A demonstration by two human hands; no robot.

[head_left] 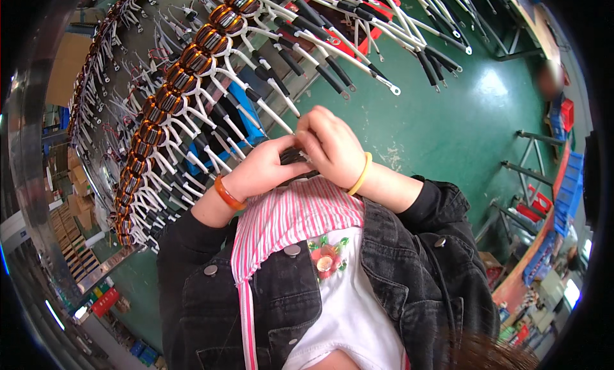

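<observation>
A long row of copper-wound ring coils (pixel 197 58) runs along the bench at the left, with white-sleeved leads sticking out toward me. One white-sleeved lead (pixel 276 117) reaches in between my hands, where its end is hidden. My right hand (pixel 332 146) has its fingers curled and pinched together at that end. Close against it, my left hand (pixel 272 166) is closed, thumb and fingers meeting just below the lead. Something dark shows between the two hands, too covered to name. Black sleeves (pixel 331 79) sit on many neighbouring leads, some ending in metal ring terminals (pixel 395 90).
A second row of coils (pixel 83 82) lies farther left on the metal bench. Below the leads are a blue bin (pixel 243 111) and a red crate (pixel 348 47). Blue bins (pixel 569 184) line a shelf at the right. The floor (pixel 441 133) is green.
</observation>
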